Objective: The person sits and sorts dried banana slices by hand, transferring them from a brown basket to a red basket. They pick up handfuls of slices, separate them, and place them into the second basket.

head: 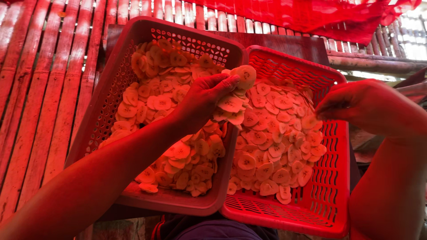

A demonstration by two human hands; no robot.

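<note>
- my left hand (202, 100) reaches in from the lower left, over the seam between the two baskets, grip clenched loosely on a small stack of banana slices (231, 104).
- one slice in hand (244, 74) stands up above my fingertips (229, 82), pinched at the top of the stack; the others fan out under my palm.
- my right hand (356, 104) hovers over the right edge of the right basket (331, 209), fingers drawn together and pointing left and down; i cannot tell whether this grip has a slice in it or is bare, since the fingertips are dark and turned away.
- the left basket (133, 49) is a red plastic one with perforated walls, tilted so its far end sits higher, and a heap of slices (162, 100) fills most of it.
- the right basket, a brighter red with slotted walls, lies just beside the left one, rims touching or overlapping; which, i cannot tell.
- a second pile of slices (275, 146) covers its left and middle part, leaving the slotted floor bare along the right and near side.
- both baskets rest on a dark board (293, 44) over a floor of bamboo slats (40, 89).
- a red cloth (320, 15) hangs across the top of the view, and everything is tinted red.
</note>
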